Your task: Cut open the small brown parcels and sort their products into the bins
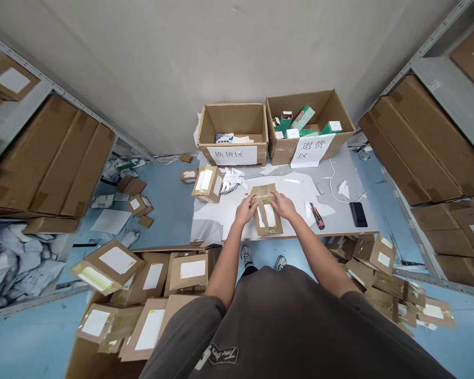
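A small taped cardboard box (pixel 264 196) with white labels rests on the white-covered table (pixel 211 213) in front of me. My left hand (pixel 245 210) grips its left edge near the far end, fingers curled against the side. Opposite it, my right hand (pixel 284 205) holds the right edge in the same way. On the table to the right of the box lies a red and black utility knife (pixel 318 216). Another labelled cardboard box (pixel 208 184) stands to the left, beside crumpled white paper (pixel 233 180).
Two open cartons with paper signs, a left carton (pixel 233 118) and a right carton (pixel 300 102) holding green boxes, stand at the back. A phone (pixel 358 215) lies at the right. A big carton of parcels (pixel 150 329) is at lower left; flattened boxes (pixel 395 287) lie right. Shelves flank both sides.
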{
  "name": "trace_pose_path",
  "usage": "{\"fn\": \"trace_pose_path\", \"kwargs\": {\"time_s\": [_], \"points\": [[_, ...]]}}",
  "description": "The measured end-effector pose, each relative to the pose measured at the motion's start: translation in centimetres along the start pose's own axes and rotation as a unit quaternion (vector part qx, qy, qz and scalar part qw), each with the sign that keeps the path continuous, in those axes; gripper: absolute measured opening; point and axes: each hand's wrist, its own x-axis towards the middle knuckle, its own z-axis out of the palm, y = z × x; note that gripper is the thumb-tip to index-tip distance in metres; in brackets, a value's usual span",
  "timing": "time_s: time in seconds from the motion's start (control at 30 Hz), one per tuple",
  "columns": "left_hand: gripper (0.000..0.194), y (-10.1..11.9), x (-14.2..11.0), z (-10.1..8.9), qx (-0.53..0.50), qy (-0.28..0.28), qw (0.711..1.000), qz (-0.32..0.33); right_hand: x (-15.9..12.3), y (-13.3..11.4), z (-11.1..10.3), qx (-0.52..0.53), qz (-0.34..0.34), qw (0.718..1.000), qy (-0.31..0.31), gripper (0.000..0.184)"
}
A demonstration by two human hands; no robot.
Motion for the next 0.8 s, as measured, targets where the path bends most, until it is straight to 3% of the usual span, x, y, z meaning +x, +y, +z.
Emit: {"fn": "trace_pose_path", "kwargs": {"time_s": [0.13,0.23,0.3,0.4,0.53,0.63,0.7,0.8], "points": [[0.067,-0.5,3.0,2.0,-0.012,0.000,0.999,-0.050,3.2,1.3,1.8,0.041,0.062,0.997,-0.012,0.064],[0.082,-1.2,4.8,4.0,-0.020,-0.082,0.993,-0.079,4.9,2.5,3.7,0.082,0.092,0.992,-0.015,0.071],[0.082,-1.7,5.5,5.0,-0.021,-0.124,0.987,-0.099,5.2,3.2,4.7,0.102,0.094,0.990,-0.031,0.075],[0.078,-2.1,5.4,5.7,-0.031,-0.113,0.989,-0.085,4.4,4.4,5.1,0.126,0.076,0.989,-0.021,0.078],[0.076,-3.0,2.5,5.3,-0.021,-0.056,0.997,-0.038,0.5,6.2,4.2,0.148,0.067,0.987,-0.006,0.082],[0.085,-3.9,-1.1,5.3,-0.011,-0.060,0.998,-0.017,-3.7,7.2,3.8,0.147,0.052,0.987,-0.031,0.088],[0.096,-4.2,-3.4,6.2,-0.007,-0.082,0.996,-0.019,-6.0,7.3,4.3,0.142,0.018,0.988,-0.057,0.096],[0.093,-4.0,-5.4,8.3,-0.015,-0.075,0.996,-0.037,-7.7,6.5,5.9,0.140,0.000,0.988,-0.069,0.092]]}}
